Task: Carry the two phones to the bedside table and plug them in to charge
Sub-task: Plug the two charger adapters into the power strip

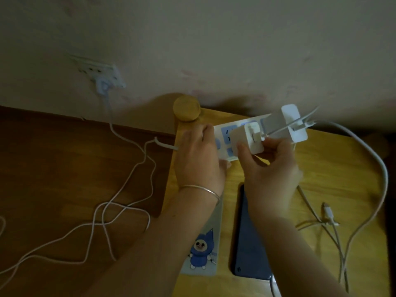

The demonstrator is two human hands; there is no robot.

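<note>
Two phones lie face down on the wooden bedside table [334, 181]: one in a pale case with a blue cartoon figure [203, 254], partly under my left forearm, and a dark blue phone [248, 243] to its right. My left hand [199, 159] presses on the left end of a white power strip [225, 133] at the back of the table. My right hand [272, 166] grips a white charger block [246, 140] with a cable in it, held against the strip. A second white charger [293, 123] sits plugged in further right.
White cables [364, 174] loop across the table's right side, with a loose connector end [327, 211]. The strip's lead [120, 185] trails over the brown floor to a wall socket [102, 76]. A round wooden knob [186, 108] stands at the table's back left corner.
</note>
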